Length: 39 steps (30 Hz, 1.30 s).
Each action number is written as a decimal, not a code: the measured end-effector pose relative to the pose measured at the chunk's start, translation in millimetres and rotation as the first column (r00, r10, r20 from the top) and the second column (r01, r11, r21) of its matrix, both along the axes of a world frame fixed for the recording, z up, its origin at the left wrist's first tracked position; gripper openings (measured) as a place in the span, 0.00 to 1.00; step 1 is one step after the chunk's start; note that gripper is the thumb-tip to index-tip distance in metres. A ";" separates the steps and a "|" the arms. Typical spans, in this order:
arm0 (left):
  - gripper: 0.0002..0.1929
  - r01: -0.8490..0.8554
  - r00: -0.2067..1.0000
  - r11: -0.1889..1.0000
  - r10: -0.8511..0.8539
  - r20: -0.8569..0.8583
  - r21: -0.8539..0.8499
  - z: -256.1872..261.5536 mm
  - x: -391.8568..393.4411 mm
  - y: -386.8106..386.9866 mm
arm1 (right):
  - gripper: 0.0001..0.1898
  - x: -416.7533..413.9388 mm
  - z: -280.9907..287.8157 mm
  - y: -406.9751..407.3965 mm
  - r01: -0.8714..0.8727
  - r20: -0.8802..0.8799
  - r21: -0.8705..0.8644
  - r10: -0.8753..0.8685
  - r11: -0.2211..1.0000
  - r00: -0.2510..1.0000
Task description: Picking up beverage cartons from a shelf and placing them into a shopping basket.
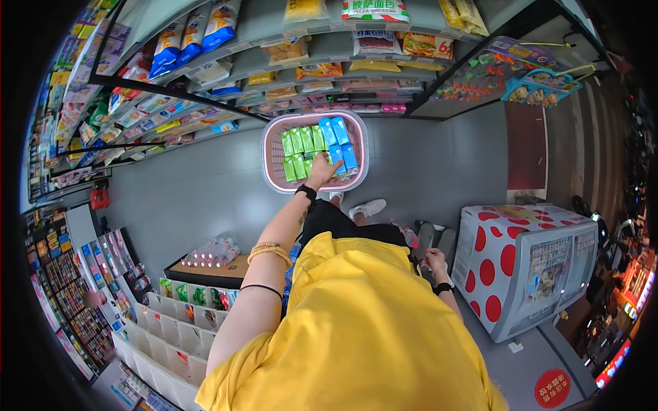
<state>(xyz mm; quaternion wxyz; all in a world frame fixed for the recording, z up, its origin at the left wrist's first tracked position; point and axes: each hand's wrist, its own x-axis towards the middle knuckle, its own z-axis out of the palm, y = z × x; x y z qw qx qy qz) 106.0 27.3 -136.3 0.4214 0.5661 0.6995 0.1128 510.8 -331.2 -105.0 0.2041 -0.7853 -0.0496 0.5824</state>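
Note:
A pink and white plastic basket (266, 154) stands on the floor before me, holding rows of green cartons (298, 141) on its left and blue cartons (340, 131) on its right. My left hand (325, 168) reaches into it, palm down, with its fingers over the cartons near the line between green and blue. Whether the fingers grip a carton cannot be told. My right hand (436, 259) hangs at my right side, away from the basket, with its fingers curled; nothing can be made out in it.
Shelves of packaged bread and snacks (329, 28) rise just beyond the basket. A red-dotted chest freezer (486, 257) stands at the right. At the lower left are a white divided rack (169, 329) and a low table (205, 275) with bottles (213, 253). Toy packs (540, 87) hang at the upper right.

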 end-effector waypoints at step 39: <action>0.33 0.677 0.268 0.530 0.469 0.842 -0.510 174.4 37.1 -7.1 | 0.40 -143.1 163.7 281.2 0.149 -0.729 0.536 0.366 0.831 0.579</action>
